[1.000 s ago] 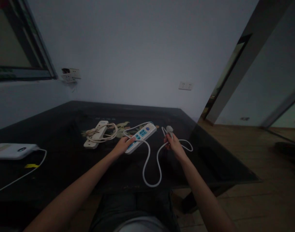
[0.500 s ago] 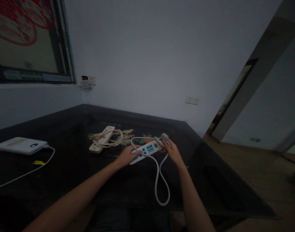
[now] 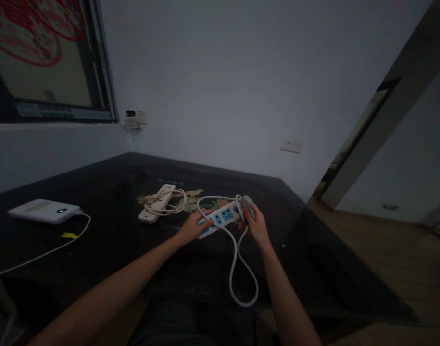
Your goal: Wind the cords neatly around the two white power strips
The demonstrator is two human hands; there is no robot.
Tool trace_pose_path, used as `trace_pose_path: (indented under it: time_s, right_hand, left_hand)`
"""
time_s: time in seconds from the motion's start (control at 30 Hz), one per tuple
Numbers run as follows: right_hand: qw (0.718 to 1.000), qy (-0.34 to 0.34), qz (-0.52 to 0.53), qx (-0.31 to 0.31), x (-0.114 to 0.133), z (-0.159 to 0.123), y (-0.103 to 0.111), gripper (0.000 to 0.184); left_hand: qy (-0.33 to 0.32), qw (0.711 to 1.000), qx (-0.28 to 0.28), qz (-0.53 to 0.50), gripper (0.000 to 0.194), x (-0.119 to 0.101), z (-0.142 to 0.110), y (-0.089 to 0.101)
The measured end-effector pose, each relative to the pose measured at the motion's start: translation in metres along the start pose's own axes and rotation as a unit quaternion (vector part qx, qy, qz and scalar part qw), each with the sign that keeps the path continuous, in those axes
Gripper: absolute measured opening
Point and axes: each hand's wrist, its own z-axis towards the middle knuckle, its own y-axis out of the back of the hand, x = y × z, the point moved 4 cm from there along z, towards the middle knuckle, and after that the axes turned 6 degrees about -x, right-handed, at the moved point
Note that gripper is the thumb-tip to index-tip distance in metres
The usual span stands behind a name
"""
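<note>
Left hand (image 3: 194,228): gripping the blue-socketed strip (image 3: 225,216) at the worktop (image 3: 107,211)
Right hand (image 3: 256,223): closed round the plug (image 3: 246,202) and some cable (image 3: 245,304)
Change: plug now nearer the strip's switch end, cable slack in a loop

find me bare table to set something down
Bare tabletop shows between the white device and the cord-wrapped strip, and behind that strip toward the wall. Crowded: left hand to right hand, around blue-socketed strip and white cord.

Two power strips (image 3: 227,215), one visible plug (image 3: 246,202), apparently one power bank (image 3: 43,210).
</note>
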Motion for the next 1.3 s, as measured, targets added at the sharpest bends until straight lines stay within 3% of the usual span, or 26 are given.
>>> trace_pose_path:
  time_s: [0.2, 0.43, 0.63, 0.73, 0.87, 1.0, 1.1, 1.17, 1.3]
  right_hand:
    - [0.99, -0.085, 0.113, 0.006, -0.008, 0.002, 0.008, 0.057]
    - [0.971, -0.16, 0.18, 0.005, -0.039, -0.006, -0.028, 0.034]
    - [0.971, -0.137, 0.176, 0.086, -0.048, -0.012, -0.047, 0.035]
    - [0.969, -0.133, 0.194, 0.079, -0.045, -0.008, -0.044, 0.034]
    - [0.963, -0.15, 0.212, 0.068, -0.043, -0.001, -0.032, 0.039]
    - [0.969, -0.157, 0.176, 0.07, -0.047, 0.002, -0.022, 0.048]
    - [0.979, -0.14, 0.118, 0.093, -0.049, 0.0, -0.022, 0.053]
    - [0.985, -0.119, 0.065, 0.107, -0.049, 0.0, -0.021, 0.055]
    - [0.987, -0.083, -0.062, 0.119, -0.05, 0.005, -0.012, 0.057]
  left_hand:
    - [0.026, 0.997, 0.047, -0.061, 0.05, 0.004, -0.001, -0.006]
    - [0.047, 0.993, 0.05, -0.092, 0.052, -0.004, -0.004, -0.01]
    - [0.085, 0.982, 0.109, -0.127, 0.063, -0.006, -0.01, -0.019]
    - [0.101, 0.98, 0.084, -0.151, 0.069, -0.008, -0.009, -0.018]
    - [0.085, 0.978, -0.017, -0.191, 0.073, -0.005, 0.0, -0.006]
    - [0.088, 0.96, -0.104, -0.245, 0.083, 0.004, 0.009, 0.008]
    - [0.124, 0.947, -0.12, -0.271, 0.092, 0.007, 0.012, 0.014]
    - [0.143, 0.943, -0.093, -0.288, 0.096, 0.003, 0.012, 0.015]
    - [0.165, 0.937, 0.013, -0.308, 0.092, -0.007, 0.005, 0.012]
